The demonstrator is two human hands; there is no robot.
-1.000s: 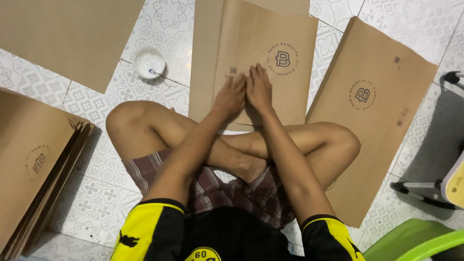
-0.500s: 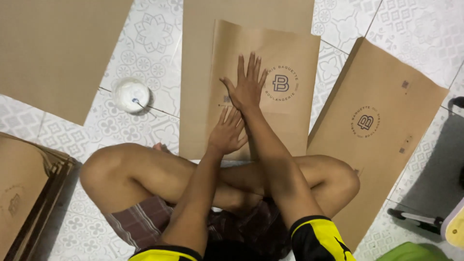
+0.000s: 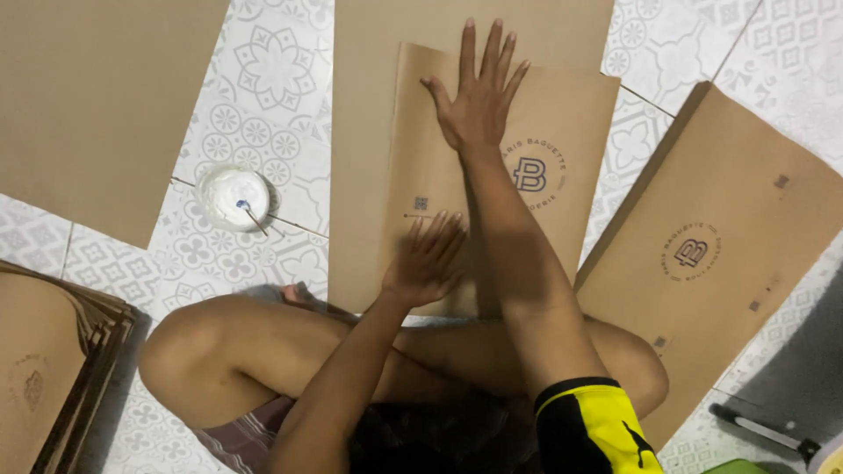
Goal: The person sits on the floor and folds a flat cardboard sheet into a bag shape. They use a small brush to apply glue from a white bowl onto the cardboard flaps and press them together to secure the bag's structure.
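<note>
I sit cross-legged on a patterned tile floor with a flat brown paper bag (image 3: 562, 132) in front of me, lying on a larger brown sheet (image 3: 369, 158). My right hand (image 3: 479, 92) is stretched far forward, fingers spread, palm pressed flat on the bag's upper part. My left hand (image 3: 426, 259) lies flat on the bag's near edge, fingers apart, beside a small printed square. Neither hand grips anything.
A small round white tub (image 3: 233, 195) with a stick in it stands on the tiles at the left. Another printed brown bag (image 3: 729, 246) lies at the right, a plain brown sheet (image 3: 97, 96) at the upper left, a stack of bags (image 3: 53, 377) at the lower left.
My right hand has slid forward along the bag from beside the left hand to the bag's far part. The left hand stays near the close edge. My head has leaned forward.
</note>
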